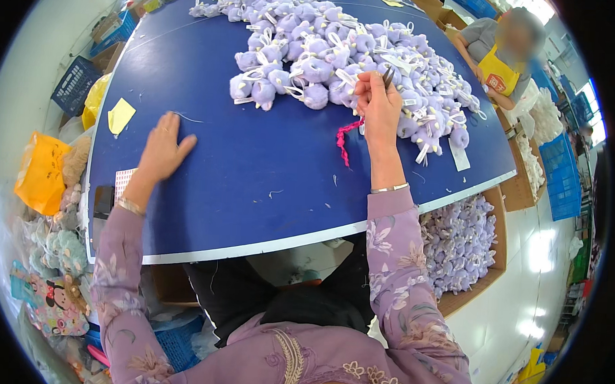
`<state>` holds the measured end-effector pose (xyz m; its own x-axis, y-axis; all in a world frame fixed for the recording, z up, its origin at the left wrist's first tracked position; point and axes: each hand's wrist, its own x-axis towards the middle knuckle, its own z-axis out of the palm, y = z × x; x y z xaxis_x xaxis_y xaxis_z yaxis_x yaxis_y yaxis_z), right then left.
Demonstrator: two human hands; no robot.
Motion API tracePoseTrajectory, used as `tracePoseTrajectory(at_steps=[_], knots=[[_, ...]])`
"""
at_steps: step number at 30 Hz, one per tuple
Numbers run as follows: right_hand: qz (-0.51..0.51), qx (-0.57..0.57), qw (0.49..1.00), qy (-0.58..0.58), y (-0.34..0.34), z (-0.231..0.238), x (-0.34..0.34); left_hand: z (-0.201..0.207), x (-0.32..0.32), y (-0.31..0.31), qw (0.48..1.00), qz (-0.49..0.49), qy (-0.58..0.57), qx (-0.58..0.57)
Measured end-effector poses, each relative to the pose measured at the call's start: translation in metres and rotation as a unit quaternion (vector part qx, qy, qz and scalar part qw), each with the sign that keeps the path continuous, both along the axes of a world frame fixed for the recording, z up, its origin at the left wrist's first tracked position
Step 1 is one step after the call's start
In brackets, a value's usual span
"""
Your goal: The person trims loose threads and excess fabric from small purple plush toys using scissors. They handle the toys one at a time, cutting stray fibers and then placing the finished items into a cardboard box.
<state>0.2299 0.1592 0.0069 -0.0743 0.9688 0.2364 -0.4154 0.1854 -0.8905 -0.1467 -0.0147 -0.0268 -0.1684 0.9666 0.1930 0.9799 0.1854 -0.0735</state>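
Note:
My left hand (163, 148) lies on the blue tabletop (254, 156), fingers extended and thumb spread, holding nothing. A loose white thread lies by its fingertips. My right hand (380, 110) is closed around thread snips (389, 77), whose dark pointed blades stick up past the fingers. From that hand a bright pink knotted cord (344, 143) hangs down onto the table. Just beyond it spreads a big heap of small lilac plush toys (316, 72) with white loops and tags. The handles of the snips are hidden in my palm.
A carton (498, 249) of more lilac plush stands below the table's right edge. A yellow paper (121, 116) and a dark phone-like object (104, 202) lie at the left. An orange bag (38, 172) and plush toys crowd the left side. A co-worker in a yellow apron (499, 70) sits far right.

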Motion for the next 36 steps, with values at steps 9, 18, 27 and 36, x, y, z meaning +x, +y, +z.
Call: tracePoseTrajectory(at_steps=[9, 18, 27, 36], knots=[[-0.091, 0.019, 0.996, 0.018, 0.005, 0.002, 0.008, 0.058, 0.059, 0.105, 0.937, -0.189, -0.131, 0.265], [-0.075, 0.023, 0.997, -0.005, 0.003, -0.002, 0.002, 0.023, 0.188, 0.157, 0.936, -0.201, -0.091, 0.273], [0.008, 0.018, 0.999, -0.026, -0.001, -0.005, -0.004, 0.025, 0.191, 0.099, 0.944, -0.215, -0.228, 0.103], [0.141, 0.066, 0.917, -0.367, -0.017, -0.026, -0.032, 0.027, 0.173, 0.024, 0.932, -0.143, -0.307, 0.126]])
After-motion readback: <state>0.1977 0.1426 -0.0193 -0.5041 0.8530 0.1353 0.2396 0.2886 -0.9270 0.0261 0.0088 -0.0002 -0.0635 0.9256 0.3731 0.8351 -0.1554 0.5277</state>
